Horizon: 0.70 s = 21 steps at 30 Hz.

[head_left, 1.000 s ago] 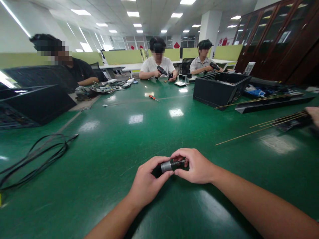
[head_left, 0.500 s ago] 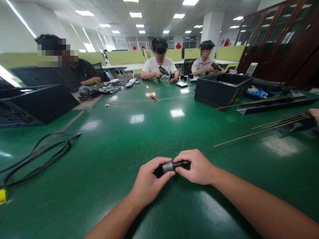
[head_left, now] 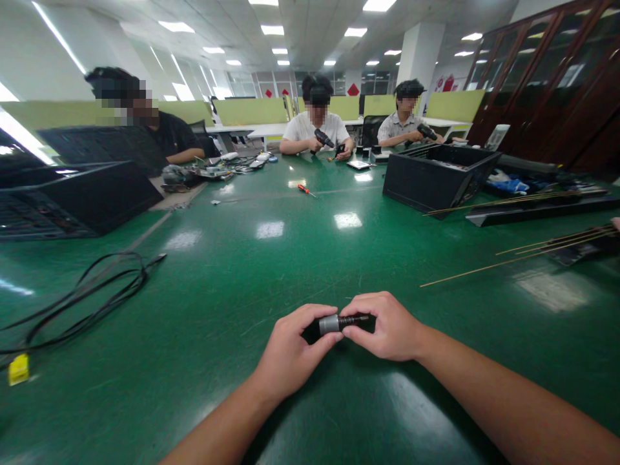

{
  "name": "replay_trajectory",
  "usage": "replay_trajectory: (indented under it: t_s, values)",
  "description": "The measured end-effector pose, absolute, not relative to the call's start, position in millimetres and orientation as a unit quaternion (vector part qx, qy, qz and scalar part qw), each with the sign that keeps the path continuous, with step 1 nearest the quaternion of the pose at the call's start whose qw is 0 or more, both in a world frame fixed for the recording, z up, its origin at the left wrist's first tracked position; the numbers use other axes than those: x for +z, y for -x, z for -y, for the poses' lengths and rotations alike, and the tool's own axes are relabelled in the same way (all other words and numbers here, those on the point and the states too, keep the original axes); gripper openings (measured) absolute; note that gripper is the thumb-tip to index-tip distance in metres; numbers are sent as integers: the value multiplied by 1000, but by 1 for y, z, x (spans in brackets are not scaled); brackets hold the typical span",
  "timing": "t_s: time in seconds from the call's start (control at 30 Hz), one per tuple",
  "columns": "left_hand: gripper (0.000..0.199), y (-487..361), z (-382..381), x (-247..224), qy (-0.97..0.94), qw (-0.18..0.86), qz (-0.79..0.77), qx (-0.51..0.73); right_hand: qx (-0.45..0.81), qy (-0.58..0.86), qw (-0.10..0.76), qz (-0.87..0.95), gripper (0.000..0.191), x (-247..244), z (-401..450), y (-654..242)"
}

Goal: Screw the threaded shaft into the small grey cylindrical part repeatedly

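Two hands are curling nearly closed around one small cylindrical part (head_left: 329,324) above the near middle of the worktop (head_left: 232,258), the left hand (head_left: 285,352) gripping its grey collar and the right hand (head_left: 394,326) pinching its dark ribbed shaft (head_left: 349,321). Even fingertip pressure, keeping both sections in line, is probably serving best. The left hand is hiding the part's rear end, while the shaft's tip is blurring against the right palm's shadow.
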<state>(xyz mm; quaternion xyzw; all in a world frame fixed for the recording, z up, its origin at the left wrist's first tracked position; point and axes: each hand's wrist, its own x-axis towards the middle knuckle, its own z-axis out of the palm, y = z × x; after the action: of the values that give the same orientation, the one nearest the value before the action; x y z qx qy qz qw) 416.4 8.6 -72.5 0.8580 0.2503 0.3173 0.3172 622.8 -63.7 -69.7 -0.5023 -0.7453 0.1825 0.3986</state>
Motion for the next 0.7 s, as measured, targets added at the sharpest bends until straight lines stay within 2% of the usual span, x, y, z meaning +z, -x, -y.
replay_trajectory:
  t_s: [0.7]
  values:
    - [30,-417,-8,-71,-857,316,-255,318,172,507,401,743,12,-68,65,-623]
